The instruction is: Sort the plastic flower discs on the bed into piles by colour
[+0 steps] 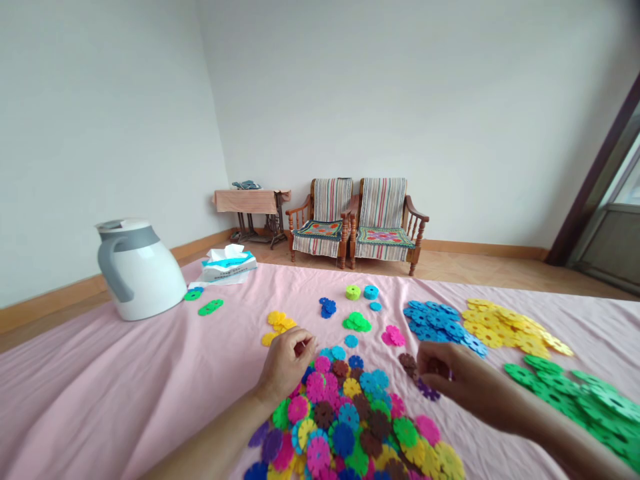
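Over the left edge of a mixed pile of coloured notched plastic discs (345, 420), my left hand (286, 363) has its fingers curled in. Yellow discs (280, 321) lie just beyond it. My right hand (447, 375) is also closed, fingers bent toward the thumb, beside brown discs (407, 363) and a purple disc (429, 391). Whatever either hand may hold is hidden by the fingers. Small single-colour groups sit past the pile: green discs (357, 322), pink discs (394, 335), dark blue discs (327, 307), and stacked lime discs (353, 292) next to stacked light blue discs (371, 292).
On the right lie larger heaps of blue discs (435, 322), yellow discs (507, 323) and green discs (585, 400). A white jug (147, 277) and a tissue pack (229, 265) stand left on the pink cloth (165, 387). Two wooden armchairs (384, 230) are behind.
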A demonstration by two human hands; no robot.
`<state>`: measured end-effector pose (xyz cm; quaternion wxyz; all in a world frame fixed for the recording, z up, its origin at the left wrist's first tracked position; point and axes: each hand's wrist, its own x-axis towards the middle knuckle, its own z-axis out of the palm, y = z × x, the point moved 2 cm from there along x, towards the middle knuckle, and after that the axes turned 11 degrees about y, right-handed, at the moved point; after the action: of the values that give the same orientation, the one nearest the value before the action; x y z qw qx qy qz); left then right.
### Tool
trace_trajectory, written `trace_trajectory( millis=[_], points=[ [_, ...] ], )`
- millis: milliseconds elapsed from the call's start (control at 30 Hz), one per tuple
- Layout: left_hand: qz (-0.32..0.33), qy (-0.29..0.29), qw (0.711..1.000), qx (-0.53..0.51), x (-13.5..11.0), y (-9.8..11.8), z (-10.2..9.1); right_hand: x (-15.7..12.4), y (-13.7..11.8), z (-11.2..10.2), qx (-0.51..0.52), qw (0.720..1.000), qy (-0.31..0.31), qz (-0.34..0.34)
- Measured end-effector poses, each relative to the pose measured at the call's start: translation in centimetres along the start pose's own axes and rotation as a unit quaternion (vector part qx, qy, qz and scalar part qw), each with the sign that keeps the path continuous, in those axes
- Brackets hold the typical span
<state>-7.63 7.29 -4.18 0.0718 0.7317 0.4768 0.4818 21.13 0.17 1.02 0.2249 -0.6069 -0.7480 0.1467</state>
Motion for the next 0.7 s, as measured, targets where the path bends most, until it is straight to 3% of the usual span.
trace_trajectory(
  millis=[100, 233, 333, 433, 600, 700],
  points=[
    [-0.001, 0.002, 1.0, -0.005, 0.0, 0.0, 0.0, 0.4, 3.2, -1.8, -0.048, 0.998, 0.028, 0.018],
    [-0.001, -0.005, 1.0, -0.001, 0.0, -0.1, 0.1, 0.4, 7.8, -2.6, -0.057, 0.998, -0.012, 0.036],
    [0.0, -0.006, 1.0, 0.001, 0.0, -0.2, 0.1, 0.5, 8.9, -2.6, -0.075, 0.996, -0.017, 0.043],
    [0.0, -0.005, 1.0, 0.0, 0.0, -0.1, 0.1, 0.5, 7.1, -2.5, -0.103, 0.994, -0.01, 0.043],
    [-0.004, -0.005, 1.0, -0.003, 0.0, 0.0, 0.1, -0.4, 1.6, -1.1, -0.023, 0.997, -0.078, -0.012],
    [0.001, -0.004, 1.0, 0.001, 0.0, -0.1, 0.1, -0.7, -0.8, 0.3, 0.0, 0.998, -0.056, -0.026]
  ],
)
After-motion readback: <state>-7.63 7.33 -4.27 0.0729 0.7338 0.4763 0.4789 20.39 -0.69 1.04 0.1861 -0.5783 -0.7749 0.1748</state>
